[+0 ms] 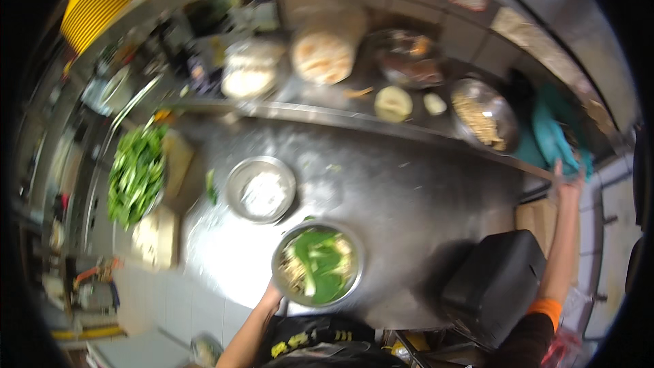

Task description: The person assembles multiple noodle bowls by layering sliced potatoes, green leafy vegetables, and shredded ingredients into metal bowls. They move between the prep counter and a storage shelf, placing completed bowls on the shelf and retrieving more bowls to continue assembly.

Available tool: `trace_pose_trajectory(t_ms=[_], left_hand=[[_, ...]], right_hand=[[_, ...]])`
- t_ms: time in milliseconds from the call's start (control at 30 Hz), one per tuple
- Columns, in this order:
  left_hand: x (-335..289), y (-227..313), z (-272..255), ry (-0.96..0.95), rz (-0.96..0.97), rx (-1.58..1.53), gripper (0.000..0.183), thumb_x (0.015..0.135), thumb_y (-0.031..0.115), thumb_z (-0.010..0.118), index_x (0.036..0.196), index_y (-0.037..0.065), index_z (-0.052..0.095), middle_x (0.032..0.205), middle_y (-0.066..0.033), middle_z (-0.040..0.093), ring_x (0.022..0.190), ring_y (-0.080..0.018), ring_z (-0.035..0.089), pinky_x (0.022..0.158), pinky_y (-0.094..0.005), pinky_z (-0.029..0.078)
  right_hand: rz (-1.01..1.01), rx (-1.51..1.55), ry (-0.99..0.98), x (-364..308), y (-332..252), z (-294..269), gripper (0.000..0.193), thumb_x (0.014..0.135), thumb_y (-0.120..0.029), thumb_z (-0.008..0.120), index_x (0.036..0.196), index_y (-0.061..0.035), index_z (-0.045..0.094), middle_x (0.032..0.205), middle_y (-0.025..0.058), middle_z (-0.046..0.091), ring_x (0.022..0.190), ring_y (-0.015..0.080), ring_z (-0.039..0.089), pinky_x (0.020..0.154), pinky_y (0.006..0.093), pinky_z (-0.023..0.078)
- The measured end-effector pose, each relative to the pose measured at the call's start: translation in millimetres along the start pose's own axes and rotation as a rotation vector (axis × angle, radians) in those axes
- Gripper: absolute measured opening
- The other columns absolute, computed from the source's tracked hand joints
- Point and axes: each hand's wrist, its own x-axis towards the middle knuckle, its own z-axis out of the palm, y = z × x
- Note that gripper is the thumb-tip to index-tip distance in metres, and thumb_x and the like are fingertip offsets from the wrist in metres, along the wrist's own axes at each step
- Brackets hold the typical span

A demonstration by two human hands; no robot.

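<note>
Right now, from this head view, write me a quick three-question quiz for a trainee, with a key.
1. Multiple choice: which hand is at the side of the metal bowl of green leaves?
A) right
B) left
C) neither
2. True or false: the right hand rests on the black box.
3. Compare: which sits farther left in the picture, the heap of leafy greens or the bowl with white contents?

Key:
1. B, the left hand.
2. False; it is out at the teal bag-like item on the far right.
3. The heap of leafy greens.
</note>
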Motion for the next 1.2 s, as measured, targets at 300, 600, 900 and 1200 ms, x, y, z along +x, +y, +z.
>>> trace_pose_trajectory(t_ms=[300,600,900,1200], left_hand=[[-41,37,-24,0.22,0.482,0.562,0.029,0.095,0.03,0.047,0.095,0.001,0.05,0.079,-0.0095,0.06,0.068,-0.0166,0.058,0.059,-0.0305,0.048],[-37,68,-11,-0.188,0.526,0.701,0.024,0.091,0.019,0.054,0.087,-0.003,0.048,0.058,-0.0126,0.058,0.048,-0.0271,0.059,0.046,-0.0352,0.047],[111,102,-83,-0.028,-0.098,-0.331,0.056,0.089,0.04,0.056,0.117,-0.006,0.04,0.106,-0.0221,0.055,0.087,-0.0311,0.064,0.071,-0.0369,0.058],[184,166,-45,0.15,-0.136,-0.474,0.038,0.087,0.031,0.054,0.104,-0.002,0.048,0.083,-0.0112,0.056,0.075,-0.0226,0.06,0.066,-0.0314,0.052]], right_hand=[[0.384,-1.459,-1.412,-309,127,-3,0.045,0.091,-0.032,0.054,0.125,-0.0022,0.047,0.106,0.0184,0.062,0.096,0.0276,0.061,0.083,0.0372,0.049],[-0.156,-1.711,-1.222,-416,258,-61,0.029,0.088,-0.017,0.054,0.11,-0.0026,0.042,0.085,0.0238,0.059,0.078,0.0418,0.059,0.066,0.0483,0.045],[0.168,-1.066,-0.691,-425,221,-36,0.021,0.083,-0.003,0.06,0.103,-0.0056,0.052,0.09,0.0014,0.061,0.079,0.0127,0.06,0.07,0.0282,0.049],[0.209,-1.003,0.054,-339,244,-119,0.033,0.085,-0.007,0.06,0.112,-0.0138,0.043,0.09,0.0069,0.055,0.063,0.018,0.059,0.036,0.0251,0.047]])
